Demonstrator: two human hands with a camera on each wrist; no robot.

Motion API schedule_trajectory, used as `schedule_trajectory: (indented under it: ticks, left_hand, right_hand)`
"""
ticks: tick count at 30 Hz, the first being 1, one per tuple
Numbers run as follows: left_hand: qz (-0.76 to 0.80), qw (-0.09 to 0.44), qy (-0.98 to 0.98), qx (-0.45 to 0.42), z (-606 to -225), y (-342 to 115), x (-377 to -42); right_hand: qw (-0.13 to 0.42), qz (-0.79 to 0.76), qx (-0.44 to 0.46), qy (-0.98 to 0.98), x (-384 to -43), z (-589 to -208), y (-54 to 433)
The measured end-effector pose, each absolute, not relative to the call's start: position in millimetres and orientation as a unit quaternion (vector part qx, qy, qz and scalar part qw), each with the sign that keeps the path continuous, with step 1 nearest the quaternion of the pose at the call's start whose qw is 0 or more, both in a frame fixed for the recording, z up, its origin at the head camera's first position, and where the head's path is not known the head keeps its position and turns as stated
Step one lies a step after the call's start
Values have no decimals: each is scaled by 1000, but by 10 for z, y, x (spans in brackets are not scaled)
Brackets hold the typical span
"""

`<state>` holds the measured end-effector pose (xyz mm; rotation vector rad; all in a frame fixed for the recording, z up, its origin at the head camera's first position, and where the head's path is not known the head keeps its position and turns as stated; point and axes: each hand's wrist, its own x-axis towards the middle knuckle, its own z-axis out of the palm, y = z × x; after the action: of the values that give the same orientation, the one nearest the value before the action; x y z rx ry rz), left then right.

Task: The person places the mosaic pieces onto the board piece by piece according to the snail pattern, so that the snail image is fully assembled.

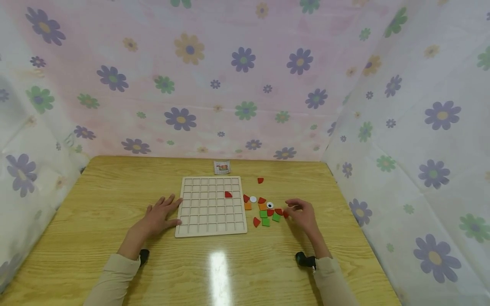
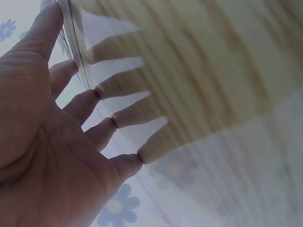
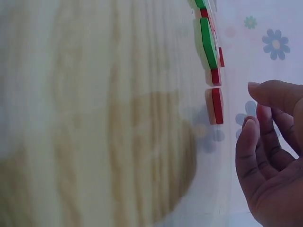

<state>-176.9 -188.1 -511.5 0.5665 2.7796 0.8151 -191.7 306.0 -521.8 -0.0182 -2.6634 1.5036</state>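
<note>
A pale wooden grid board (image 1: 212,216) lies on the table, with one red quarter-circle piece (image 1: 228,194) in a cell at its upper right. My left hand (image 1: 156,217) rests at the board's left edge, fingers spread, thumb and fingertips touching the edge and tabletop. To the right of the loose pieces is my right hand (image 1: 302,214), its fingers loosely bent with nothing between them. Closest to it lies a red piece (image 3: 217,106), apart from the fingertips in the right wrist view. Next to that piece stands a green square (image 3: 208,43) near more red pieces.
Right of the board lie orange squares (image 1: 248,206), a white disc (image 1: 253,199), an eye disc (image 1: 269,205) and several red and green pieces. One red piece (image 1: 260,180) sits farther back. A small picture card (image 1: 222,167) is behind the board. Flowered sheets (image 1: 245,85) enclose the table.
</note>
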Motion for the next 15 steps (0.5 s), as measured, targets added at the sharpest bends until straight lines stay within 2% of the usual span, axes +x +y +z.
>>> schedule_trajectory:
  ticks: [15]
  left_hand:
    - [279,99,936,188,-5118,-1882,-1787]
  right_hand:
    - [-27,408,-40,-912,-1884,-5172,3070]
